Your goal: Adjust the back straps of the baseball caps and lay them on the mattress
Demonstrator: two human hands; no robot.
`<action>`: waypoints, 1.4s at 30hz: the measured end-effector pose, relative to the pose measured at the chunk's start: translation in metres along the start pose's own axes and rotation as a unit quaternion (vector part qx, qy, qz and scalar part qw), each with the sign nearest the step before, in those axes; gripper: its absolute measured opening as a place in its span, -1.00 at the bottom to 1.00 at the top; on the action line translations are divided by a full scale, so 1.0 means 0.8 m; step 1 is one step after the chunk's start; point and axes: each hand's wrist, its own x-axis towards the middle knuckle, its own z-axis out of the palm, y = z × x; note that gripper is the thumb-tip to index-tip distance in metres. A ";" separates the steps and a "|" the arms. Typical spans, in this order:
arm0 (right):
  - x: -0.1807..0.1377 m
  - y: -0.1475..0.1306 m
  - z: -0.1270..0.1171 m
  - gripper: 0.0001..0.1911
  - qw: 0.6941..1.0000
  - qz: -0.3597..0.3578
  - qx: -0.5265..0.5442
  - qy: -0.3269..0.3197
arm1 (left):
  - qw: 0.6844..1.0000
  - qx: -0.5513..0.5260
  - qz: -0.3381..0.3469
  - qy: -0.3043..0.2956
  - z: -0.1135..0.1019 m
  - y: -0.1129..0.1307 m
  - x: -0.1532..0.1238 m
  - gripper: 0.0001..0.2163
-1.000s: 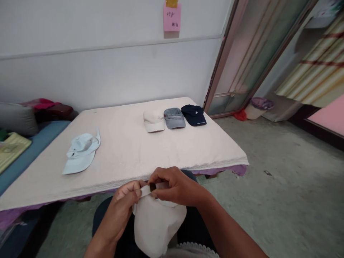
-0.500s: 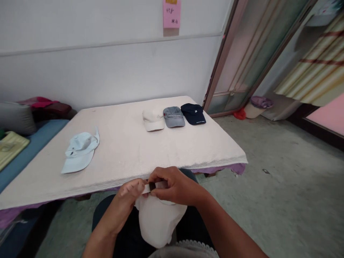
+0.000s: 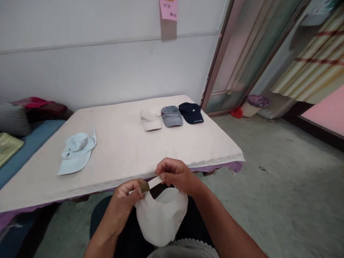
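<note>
A white cap (image 3: 161, 218) rests over my lap, its back strap (image 3: 155, 182) facing the bed. My left hand (image 3: 128, 195) pinches the strap by its dark metal buckle (image 3: 145, 187). The strap's other part is gripped between thumb and fingers of my right hand (image 3: 178, 176). Between the strap and the cap's body an opening shows dark. Lying on the bed are a light blue cap (image 3: 77, 152) at the left with its strap sticking up, and a cream cap (image 3: 151, 119), a grey cap (image 3: 172, 116) and a navy cap (image 3: 191, 113) in a row.
The bed (image 3: 118, 143) with a pale cover stands before my knees. A grey cushion (image 3: 12, 118) and dark red items lie at the far left. A white wall (image 3: 107, 71) rises behind. A waste bin (image 3: 252, 106) stands on the floor at the right.
My right hand has moved up and away from my left, drawing the strap out into view. The buckle now sits by my left thumb. The view has shifted slightly.
</note>
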 end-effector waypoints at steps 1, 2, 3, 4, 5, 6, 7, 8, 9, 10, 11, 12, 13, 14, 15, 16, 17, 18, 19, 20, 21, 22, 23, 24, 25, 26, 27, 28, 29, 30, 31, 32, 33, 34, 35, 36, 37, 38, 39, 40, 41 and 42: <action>0.000 0.000 0.000 -0.93 1.000 0.000 -0.001 0.001 | 1.000 -0.010 -0.001 0.004 0.001 0.000 0.001 -0.80; 0.000 -0.002 0.001 -0.92 1.000 0.001 -0.005 -0.002 | 1.000 -0.022 -0.002 0.009 0.002 0.001 0.001 -0.80; -0.001 -0.004 0.002 -0.90 1.000 0.002 -0.016 -0.008 | 0.999 -0.034 -0.002 0.012 0.003 0.001 0.001 -0.80; -0.002 -0.008 0.003 -0.88 0.999 0.005 -0.034 -0.018 | 0.999 -0.043 -0.001 0.013 0.004 0.002 0.001 -0.80; -0.003 -0.012 0.006 -0.84 0.998 0.009 -0.061 -0.030 | 0.999 -0.048 0.000 0.013 0.005 0.002 0.001 -0.81; -0.005 -0.016 0.009 -0.79 0.995 0.016 -0.092 -0.045 | 0.999 -0.048 0.003 0.012 0.005 0.002 0.001 -0.81; -0.006 -0.021 0.013 -0.74 0.990 0.023 -0.127 -0.058 | 0.999 -0.042 0.004 0.009 0.006 0.001 0.002 -0.81; -0.007 -0.025 0.017 -0.71 0.984 0.028 -0.163 -0.066 | 0.999 -0.035 0.006 0.006 0.006 0.000 0.002 -0.80; -0.008 -0.029 0.021 -0.70 0.978 0.031 -0.196 -0.070 | 1.000 -0.026 0.007 0.002 0.006 -0.001 0.002 -0.79; -0.008 -0.032 0.025 -0.72 0.972 0.032 -0.223 -0.069 | 1.000 -0.017 0.007 -0.002 0.006 -0.002 0.002 -0.79; -0.008 -0.033 0.027 -0.74 0.967 0.030 -0.244 -0.064 | 1.000 -0.009 0.008 -0.006 0.005 -0.003 0.002 -0.79; -0.008 -0.034 0.029 -0.76 0.963 0.028 -0.260 -0.059 | 1.000 -0.003 0.008 -0.011 0.005 -0.004 0.002 -0.79; -0.008 -0.035 0.030 -0.77 0.961 0.027 -0.269 -0.057 | 1.000 0.002 0.010 -0.015 0.004 -0.005 0.002 -0.79; -0.007 -0.034 0.030 -0.77 0.960 0.027 -0.272 -0.060 | 1.000 0.008 0.011 -0.016 0.003 -0.005 0.002 -0.80; -0.006 -0.034 0.030 -0.77 0.960 0.028 -0.270 -0.065 | 1.000 0.012 0.013 -0.016 0.003 -0.005 0.002 -0.80; -0.006 -0.033 0.029 -0.77 0.961 0.028 -0.265 -0.070 | 1.000 0.015 0.014 -0.016 0.003 -0.005 0.001 -0.80; -0.006 -0.032 0.028 -0.77 0.962 0.028 -0.261 -0.075 | 1.000 0.017 0.015 -0.016 0.003 -0.005 0.001 -0.80; -0.006 -0.032 0.027 -0.77 0.962 0.028 -0.259 -0.079 | 1.000 0.016 0.016 -0.015 0.003 -0.004 0.000 -0.80; -0.006 -0.031 0.027 -0.78 0.962 0.027 -0.261 -0.080 | 1.000 0.015 0.018 -0.015 0.003 -0.004 0.000 -0.80; -0.006 -0.031 0.026 -0.79 0.960 0.023 -0.267 -0.080 | 1.000 0.013 0.019 -0.016 0.003 -0.004 0.000 -0.79; -0.006 -0.031 0.026 -0.80 0.958 0.018 -0.275 -0.078 | 1.000 0.010 0.020 -0.018 0.003 -0.004 0.000 -0.77; -0.006 -0.031 0.025 -0.81 0.956 0.012 -0.282 -0.077 | 1.000 0.008 0.020 -0.019 0.003 -0.005 0.000 -0.76; -0.006 -0.032 0.025 -0.81 0.955 0.007 -0.288 -0.075 | 1.000 0.005 0.020 -0.020 0.004 -0.005 0.000 -0.75; -0.007 -0.032 0.025 -0.81 0.954 0.004 -0.291 -0.072 | 1.000 0.001 0.018 -0.020 0.005 -0.004 0.000 -0.75; -0.007 -0.032 0.025 -0.81 0.954 0.001 -0.293 -0.069 | 1.000 -0.005 0.014 -0.016 0.006 -0.004 0.000 -0.74; -0.007 -0.032 0.026 -0.81 0.953 -0.002 -0.295 -0.065 | 1.000 -0.012 0.007 -0.011 0.008 -0.003 0.000 -0.74; -0.007 -0.031 0.026 -0.81 0.952 -0.005 -0.299 -0.060 | 1.000 -0.018 -0.002 -0.006 0.010 -0.001 0.000 -0.75; -0.007 -0.031 0.027 -0.81 0.951 -0.008 -0.304 -0.055 | 1.000 -0.024 -0.014 -0.004 0.011 0.000 0.000 -0.78; -0.008 -0.030 0.028 -0.81 0.949 -0.010 -0.310 -0.051 | 0.999 -0.028 -0.026 -0.005 0.012 0.002 0.000 -0.82; -0.008 -0.030 0.029 -0.81 0.948 -0.012 -0.315 -0.047 | 0.999 -0.026 -0.038 -0.010 0.013 0.003 0.001 -0.85; -0.008 -0.030 0.030 -0.81 0.946 -0.013 -0.320 -0.044 | 0.999 -0.017 -0.049 -0.016 0.013 0.004 0.001 -0.86; -0.009 -0.029 0.031 -0.81 0.945 -0.014 -0.323 -0.043 | 0.998 -0.003 -0.058 -0.023 0.013 0.004 0.002 -0.85; -0.009 -0.029 0.031 -0.81 0.945 -0.014 -0.323 -0.042 | 0.997 0.013 -0.064 -0.029 0.012 0.004 0.002 -0.83; -0.010 -0.030 0.031 -0.80 0.946 -0.014 -0.322 -0.042 | 0.997 0.028 -0.070 -0.034 0.011 0.003 0.003 -0.82; -0.011 -0.030 0.029 -0.80 0.947 -0.013 -0.317 -0.044 | 0.996 0.036 -0.073 -0.039 0.010 0.002 0.003 -0.82; -0.012 -0.031 0.027 -0.78 0.949 -0.010 -0.310 -0.047 | 0.996 0.038 -0.076 -0.043 0.009 0.001 0.004 -0.82; -0.012 -0.031 0.023 -0.77 0.952 -0.004 -0.300 -0.053 | 0.996 0.033 -0.077 -0.044 0.007 0.000 0.004 -0.82; -0.013 -0.031 0.017 -0.75 0.957 0.003 -0.285 -0.062 | 0.996 0.024 -0.079 -0.043 0.006 0.000 0.003 -0.82; -0.014 -0.030 0.011 -0.75 0.963 0.012 -0.260 -0.074 | 0.996 0.012 -0.081 -0.040 0.005 -0.001 0.002 -0.83; -0.014 -0.028 0.004 -0.75 0.971 0.021 -0.224 -0.085 | 0.996 -0.001 -0.084 -0.037 0.003 -0.001 0.001 -0.83; -0.014 -0.025 -0.004 -0.76 0.979 0.027 -0.178 -0.092 | 0.996 -0.015 -0.086 -0.036 0.001 -0.001 0.000 -0.82; -0.014 -0.021 -0.011 -0.77 0.987 0.030 -0.128 -0.090 | 0.995 -0.026 -0.088 -0.038 0.000 -0.001 -0.001 -0.82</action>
